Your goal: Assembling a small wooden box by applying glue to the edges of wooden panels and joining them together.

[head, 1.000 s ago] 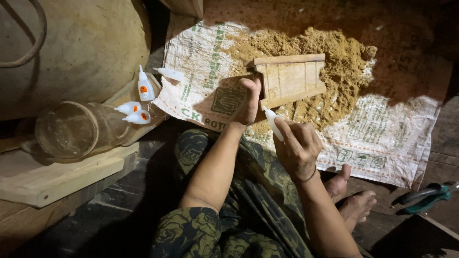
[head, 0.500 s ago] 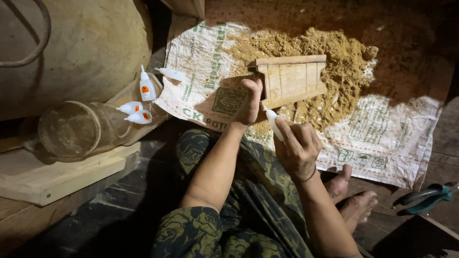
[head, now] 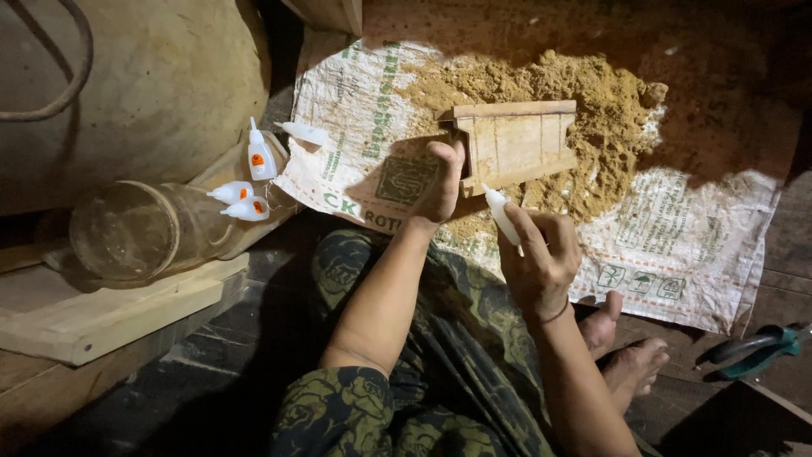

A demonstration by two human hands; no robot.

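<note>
A small wooden box-like piece [head: 518,144] lies in a heap of sawdust [head: 584,93] on a white woven sack [head: 677,245]. My left hand [head: 441,182] grips the left end of this wooden piece. My right hand [head: 541,254] holds a small white glue bottle [head: 501,211], its tip pointing up toward the lower left edge of the wood. My legs in patterned trousers and a bare foot [head: 630,360] are below the sack.
Several small white glue bottles [head: 258,156] lie left of the sack by a clear plastic jar [head: 135,228] on its side. A wooden plank [head: 101,313] sits at lower left, a large tan sack behind it. Teal-handled pliers [head: 757,347] lie at the right edge.
</note>
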